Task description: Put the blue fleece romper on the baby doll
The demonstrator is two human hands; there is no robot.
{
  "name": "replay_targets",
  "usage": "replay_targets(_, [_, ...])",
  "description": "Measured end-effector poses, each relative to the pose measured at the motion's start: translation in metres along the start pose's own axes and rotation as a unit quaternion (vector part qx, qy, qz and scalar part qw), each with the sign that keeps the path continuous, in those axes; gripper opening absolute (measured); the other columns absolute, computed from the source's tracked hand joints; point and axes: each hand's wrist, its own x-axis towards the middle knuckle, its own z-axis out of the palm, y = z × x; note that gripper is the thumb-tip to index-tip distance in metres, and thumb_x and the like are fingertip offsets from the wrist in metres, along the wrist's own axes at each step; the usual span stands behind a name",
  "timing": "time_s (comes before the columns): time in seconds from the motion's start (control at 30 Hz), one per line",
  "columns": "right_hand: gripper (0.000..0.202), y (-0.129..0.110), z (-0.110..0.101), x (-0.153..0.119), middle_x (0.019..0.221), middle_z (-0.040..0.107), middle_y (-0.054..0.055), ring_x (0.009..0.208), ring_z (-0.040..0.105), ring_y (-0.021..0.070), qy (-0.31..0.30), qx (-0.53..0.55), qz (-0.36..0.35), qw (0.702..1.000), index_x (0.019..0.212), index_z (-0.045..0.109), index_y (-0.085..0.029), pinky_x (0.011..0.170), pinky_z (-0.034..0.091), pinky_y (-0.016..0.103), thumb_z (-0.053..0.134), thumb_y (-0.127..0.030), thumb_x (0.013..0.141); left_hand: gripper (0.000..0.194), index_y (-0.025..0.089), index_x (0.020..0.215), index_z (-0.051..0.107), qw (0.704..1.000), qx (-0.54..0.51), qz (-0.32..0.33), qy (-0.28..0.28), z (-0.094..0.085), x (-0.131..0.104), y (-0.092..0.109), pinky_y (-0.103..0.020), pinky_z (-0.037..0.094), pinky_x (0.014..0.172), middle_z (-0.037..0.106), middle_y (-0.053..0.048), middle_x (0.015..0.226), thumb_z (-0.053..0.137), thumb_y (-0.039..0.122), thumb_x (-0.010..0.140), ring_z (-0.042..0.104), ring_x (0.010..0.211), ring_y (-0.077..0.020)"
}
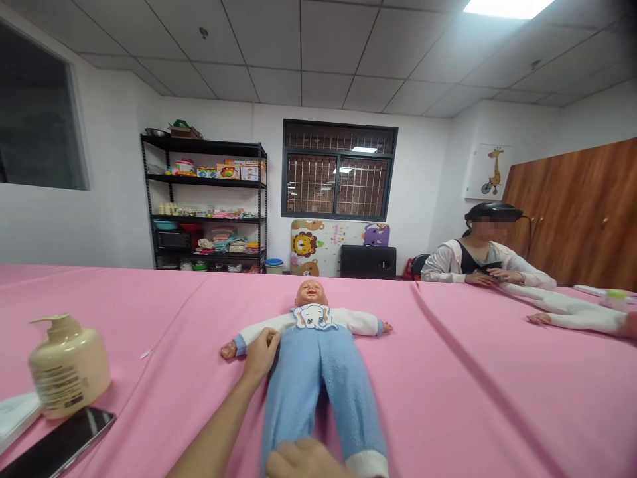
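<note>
A baby doll lies on its back on the pink-covered table, head away from me and arms spread. It wears a white top with an elephant-face bib and light blue trousers with a white cuff on the right-side leg. At the left side of the doll's waist, my left hand has its fingers closed on the trousers' edge. My right hand, closed and cut off by the bottom of the view, is at the lower end of the left-side trouser leg and hides its cuff.
To the left stand a beige pump bottle and a black phone beside a white object. Across the table at right, a person in a headset handles a white-clothed doll. Stocked shelves line the back wall.
</note>
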Motion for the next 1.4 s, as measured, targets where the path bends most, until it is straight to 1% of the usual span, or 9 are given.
replay_targets(0.2, [0.025,0.036,-0.048,-0.007,0.06,0.055,-0.001,0.054,0.05,0.0151,0.072,-0.005,0.043,0.996,0.064,0.048,-0.02,0.049,0.032,0.029,0.059,-0.039,0.075,0.032,0.017,0.091,0.057,1.0,-0.024,0.009,-0.009,0.002,0.0,-0.003,-0.036,0.043,0.085,0.064,-0.007,0.093,0.039,0.042,0.083,0.058,0.09,-0.022])
replay_targets(0.37, [0.016,0.059,-0.047,-0.04,0.067,0.065,0.002,0.066,0.058,0.0219,-0.137,0.02,0.193,0.971,0.064,0.058,-0.019,0.061,0.037,0.031,0.069,-0.031,0.066,0.022,0.018,0.086,0.06,0.994,-0.002,0.068,-0.09,0.003,0.004,-0.002,-0.033,0.044,0.081,0.065,-0.006,0.091,0.043,0.03,0.08,0.059,0.087,-0.0204])
replay_targets(0.47, [0.01,0.06,-0.048,-0.046,0.072,0.066,0.003,0.071,0.059,0.021,-0.195,0.104,0.233,0.947,0.068,0.06,-0.019,0.065,0.04,0.031,0.065,-0.028,0.07,0.022,0.018,0.078,0.059,0.996,0.08,0.041,-0.028,0.001,0.007,0.001,-0.035,0.042,0.077,0.065,-0.006,0.084,0.041,0.029,0.082,0.058,0.081,-0.0214])
replay_targets(0.67, [0.034,0.088,-0.07,-0.023,0.121,0.052,0.009,0.113,0.045,0.0264,-0.009,0.173,0.326,0.929,0.111,0.056,-0.024,0.093,0.036,0.041,0.055,-0.033,0.078,0.019,0.013,0.088,0.059,0.999,0.05,-0.008,0.012,0.001,0.006,0.002,-0.036,0.043,0.084,0.064,-0.01,0.095,0.046,0.024,0.079,0.058,0.089,-0.0213])
replay_targets(0.77, [0.078,0.108,-0.05,-0.024,0.147,0.014,0.012,0.134,0.012,0.0349,-0.045,0.182,0.395,0.899,0.137,0.03,-0.024,0.104,0.019,0.053,0.062,-0.045,0.069,0.028,0.009,0.098,0.055,0.997,-0.031,-0.06,0.024,0.002,0.003,0.006,-0.036,0.044,0.088,0.061,-0.015,0.105,0.047,0.027,0.078,0.058,0.096,-0.0218])
replay_targets(0.87, [0.084,0.12,-0.026,-0.034,0.149,0.003,0.013,0.136,0.006,0.0333,-0.104,0.274,0.414,0.862,0.14,0.021,-0.022,0.106,0.017,0.052,0.056,-0.054,0.071,0.033,0.008,0.102,0.054,0.993,-0.077,-0.085,0.029,0.007,0.0,0.015,-0.038,0.042,0.092,0.06,-0.016,0.109,0.048,0.03,0.078,0.056,0.102,-0.023])
replay_targets(1.03, [0.076,0.133,-0.006,-0.046,0.148,0.013,0.011,0.137,0.009,0.023,0.007,0.387,0.436,0.813,0.138,0.025,-0.016,0.111,0.012,0.043,0.046,-0.056,0.076,0.044,0.008,0.112,0.049,0.983,-0.141,-0.113,0.007,0.019,-0.005,0.03,-0.038,0.038,0.098,0.053,-0.018,0.12,0.054,0.034,0.077,0.05,0.112,-0.024])
replay_targets(1.27, [0.084,0.153,0.005,-0.053,0.136,0.038,0.014,0.123,0.041,0.0263,0.166,0.566,0.52,0.618,0.13,0.036,-0.013,0.103,0.034,0.037,0.057,-0.061,0.065,0.068,0.008,0.13,0.033,0.95,-0.238,-0.203,-0.019,0.018,-0.007,0.039,-0.034,0.031,0.104,0.037,-0.019,0.136,0.06,0.041,0.076,0.039,0.123,-0.0252])
replay_targets(1.4, [0.086,0.155,0.001,-0.057,0.141,0.032,0.01,0.125,0.038,0.0236,0.176,0.623,0.45,0.615,0.135,0.028,-0.019,0.102,0.035,0.036,0.067,-0.045,0.063,0.073,0.013,0.133,0.031,0.958,-0.222,-0.165,-0.07,0.014,-0.011,0.043,-0.03,0.026,0.107,0.026,-0.013,0.144,0.063,0.039,0.072,0.027,0.131,-0.0233])
